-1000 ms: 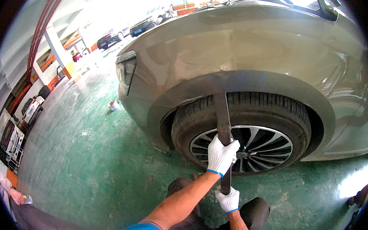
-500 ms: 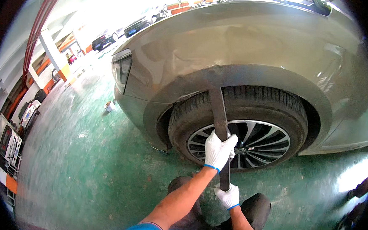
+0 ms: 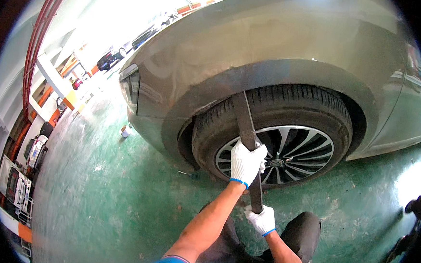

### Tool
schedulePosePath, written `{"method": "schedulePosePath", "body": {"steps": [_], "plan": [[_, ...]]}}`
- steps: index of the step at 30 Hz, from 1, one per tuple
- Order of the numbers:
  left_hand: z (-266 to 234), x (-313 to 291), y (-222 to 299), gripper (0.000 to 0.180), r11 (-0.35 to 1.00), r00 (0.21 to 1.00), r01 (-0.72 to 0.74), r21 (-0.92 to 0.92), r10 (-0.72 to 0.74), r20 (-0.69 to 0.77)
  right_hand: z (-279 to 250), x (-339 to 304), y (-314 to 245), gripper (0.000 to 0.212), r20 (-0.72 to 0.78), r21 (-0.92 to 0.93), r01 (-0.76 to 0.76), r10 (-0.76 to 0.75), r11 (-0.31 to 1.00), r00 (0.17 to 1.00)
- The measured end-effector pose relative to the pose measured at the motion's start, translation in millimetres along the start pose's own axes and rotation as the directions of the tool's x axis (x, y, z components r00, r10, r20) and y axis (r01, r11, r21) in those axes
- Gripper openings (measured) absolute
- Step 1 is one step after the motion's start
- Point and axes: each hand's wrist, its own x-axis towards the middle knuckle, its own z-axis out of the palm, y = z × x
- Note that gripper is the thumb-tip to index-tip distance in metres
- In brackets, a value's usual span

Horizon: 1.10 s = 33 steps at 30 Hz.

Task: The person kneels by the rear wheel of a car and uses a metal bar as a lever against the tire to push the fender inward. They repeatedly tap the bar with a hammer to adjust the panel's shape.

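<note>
A long dark flat bar (image 3: 244, 121) stands almost upright in front of the tyre (image 3: 299, 101) of a grey-brown car (image 3: 274, 39). Its top end touches the edge of the wheel arch (image 3: 223, 84). My left hand (image 3: 246, 162), in a white glove, grips the bar at mid-length, level with the silver alloy wheel (image 3: 298, 151). My right hand (image 3: 261, 220), also gloved, holds the bar's lower end, close to my dark-trousered knees. My left arm is stretched out, my right arm is bent.
A worn green floor (image 3: 119, 198) lies around the car. A small white object (image 3: 125, 131) sits on it near the front bumper. Machines and shelving (image 3: 19, 187) line the left wall. Parked cars (image 3: 111, 58) stand in the bright opening behind. Someone's dark shoe (image 3: 415, 206) shows at the right edge.
Both hands keep their grip on the bar, and its top stays at the wheel arch. My view has drawn a little nearer to the wheel, which sits further right.
</note>
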Motion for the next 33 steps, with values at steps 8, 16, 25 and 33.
{"method": "schedulePosePath", "body": {"steps": [8,16,25,33], "plan": [[-2,5,-3,0.02,0.993,0.999,-0.021,0.116,0.026,-0.044,8,14,16,0.019,0.127,0.162,-0.059,0.039,0.985,0.991],[-4,11,-7,0.021,0.999,0.997,0.014,0.051,-0.01,-0.079,15,26,28,0.022,0.088,0.047,0.072,-0.076,0.996,0.993],[-5,16,-8,0.015,0.995,0.994,-0.044,0.092,0.053,-0.095,21,50,24,0.016,0.035,-0.104,0.236,-0.234,0.966,0.972],[-6,11,-3,0.016,0.994,0.996,0.025,0.106,-0.016,-0.085,20,28,25,0.02,0.146,0.03,0.098,-0.101,0.995,0.984]]}}
